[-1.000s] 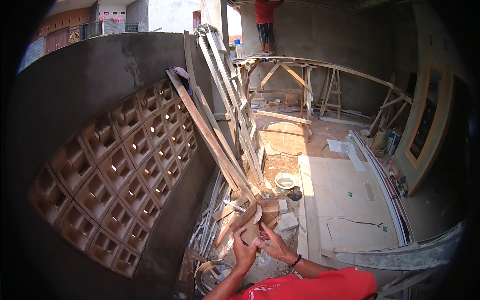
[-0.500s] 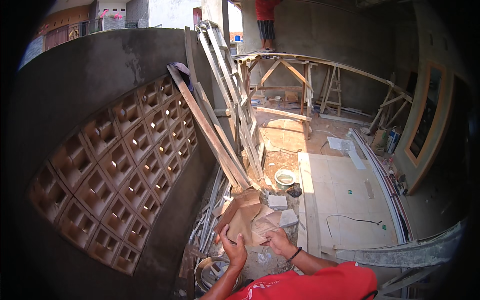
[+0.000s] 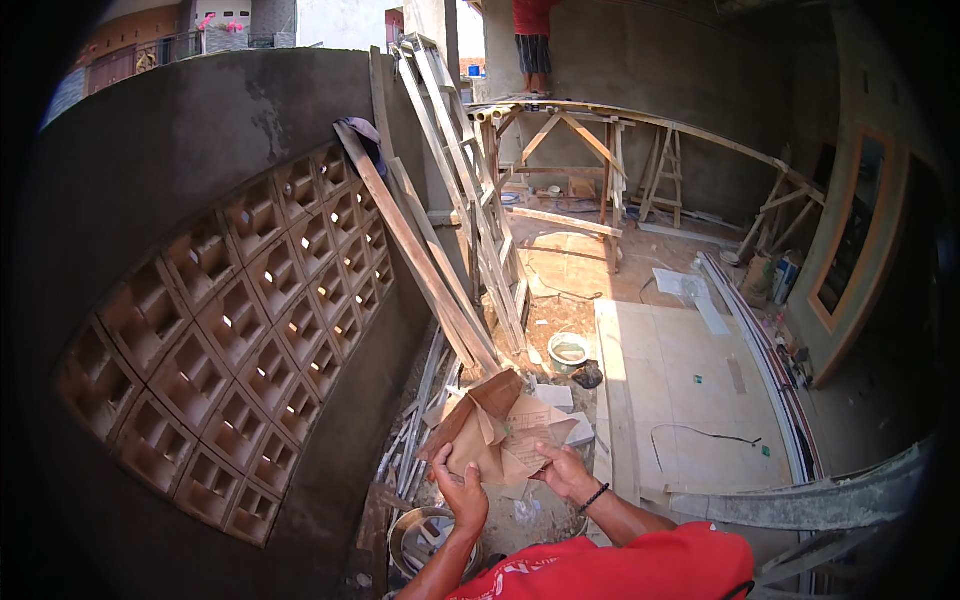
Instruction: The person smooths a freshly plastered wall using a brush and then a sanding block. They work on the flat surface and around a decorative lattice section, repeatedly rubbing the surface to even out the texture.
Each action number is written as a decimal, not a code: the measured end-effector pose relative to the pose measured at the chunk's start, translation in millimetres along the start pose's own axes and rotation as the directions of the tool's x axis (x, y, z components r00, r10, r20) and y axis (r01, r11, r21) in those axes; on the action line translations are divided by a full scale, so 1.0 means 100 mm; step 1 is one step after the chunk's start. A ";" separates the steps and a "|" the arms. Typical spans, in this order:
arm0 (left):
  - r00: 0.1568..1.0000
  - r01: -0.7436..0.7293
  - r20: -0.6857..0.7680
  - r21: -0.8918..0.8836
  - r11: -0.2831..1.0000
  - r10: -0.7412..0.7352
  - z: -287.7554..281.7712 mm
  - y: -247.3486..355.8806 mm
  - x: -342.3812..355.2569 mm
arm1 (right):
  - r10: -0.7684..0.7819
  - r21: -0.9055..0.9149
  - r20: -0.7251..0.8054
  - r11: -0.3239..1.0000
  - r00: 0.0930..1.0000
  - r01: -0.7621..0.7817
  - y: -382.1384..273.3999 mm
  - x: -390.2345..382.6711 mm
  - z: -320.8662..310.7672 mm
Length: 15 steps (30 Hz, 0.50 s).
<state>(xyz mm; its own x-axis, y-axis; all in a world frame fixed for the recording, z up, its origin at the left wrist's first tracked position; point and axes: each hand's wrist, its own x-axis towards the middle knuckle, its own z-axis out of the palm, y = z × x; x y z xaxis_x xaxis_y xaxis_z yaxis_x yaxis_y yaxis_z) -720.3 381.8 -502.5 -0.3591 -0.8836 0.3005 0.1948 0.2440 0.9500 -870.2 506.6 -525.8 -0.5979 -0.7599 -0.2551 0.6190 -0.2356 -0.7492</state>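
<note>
A crumpled sheet of brown paper (image 3: 490, 430) is spread between my two hands at the lower middle. My left hand (image 3: 460, 485) grips its lower left part with the thumb up. At its right side, my right hand (image 3: 565, 470) pinches the paper, a dark bead bracelet on the wrist. Pale blocks (image 3: 552, 397) lie on the ground just beyond the paper. Below my left hand is a round metal container (image 3: 405, 540) with pieces inside.
Wooden boards (image 3: 400, 260) and ladders (image 3: 470, 190) lean along the left breeze-block wall (image 3: 150, 200). A person (image 3: 532, 50) stands on a timber scaffold (image 3: 650, 130) at the back. A bucket (image 3: 568, 340) sits ahead; long strips (image 3: 760, 370) lie beside pale floor tiles (image 3: 680, 390).
The brown paper has been opened out wider since a second ago. My hands have moved apart, the left one leftward and the right one rightward, both still holding it.
</note>
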 end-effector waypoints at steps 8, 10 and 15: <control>0.879 0.424 0.040 -0.519 0.742 -0.475 -0.09 -0.03 0.20 | -0.101 0.218 0.104 0.973 0.989 0.077 -0.18 -0.15 0.31; 0.865 0.442 0.076 -0.584 0.681 -0.496 -0.09 -0.06 0.22 | -0.092 0.303 0.147 0.952 0.985 0.044 -0.14 -0.05 0.22; 0.944 0.267 -0.007 -0.575 0.773 -0.331 -0.15 0.02 0.29 | -0.089 0.080 0.088 0.993 0.992 0.082 -0.26 -0.11 0.18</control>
<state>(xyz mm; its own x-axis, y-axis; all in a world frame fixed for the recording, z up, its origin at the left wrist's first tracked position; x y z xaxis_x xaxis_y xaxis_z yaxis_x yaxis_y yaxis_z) -717.0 351.0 -493.1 -0.3972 -0.9172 -0.0313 0.5795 -0.2772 0.7664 -870.3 510.6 -492.6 -0.6038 -0.7860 -0.1328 0.6063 -0.3447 -0.7166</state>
